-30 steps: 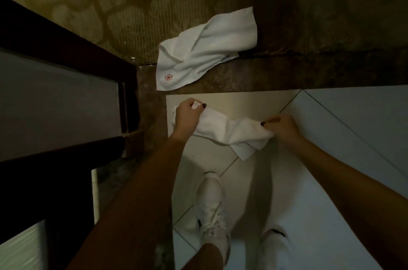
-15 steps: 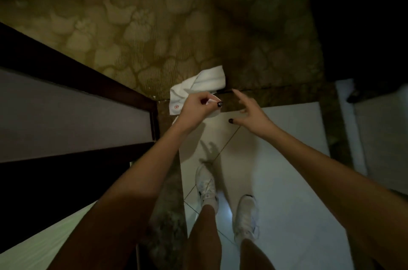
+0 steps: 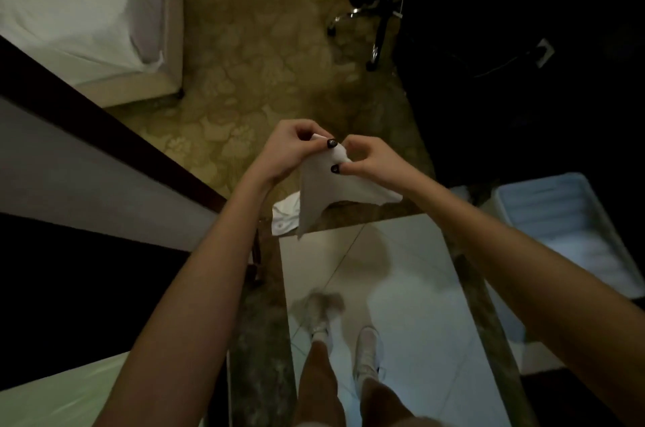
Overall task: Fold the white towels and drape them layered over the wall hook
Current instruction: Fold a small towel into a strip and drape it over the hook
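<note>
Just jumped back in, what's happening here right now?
A person stands in a doorway, looking down, with one white towel lifted off the ground. The left hand and right hand pinch its top edge close together, and the rest hangs loose below them, not yet folded. A second white towel lies crumpled on the floor at the threshold, partly hidden behind the held one. No wall hook is in view.
</note>
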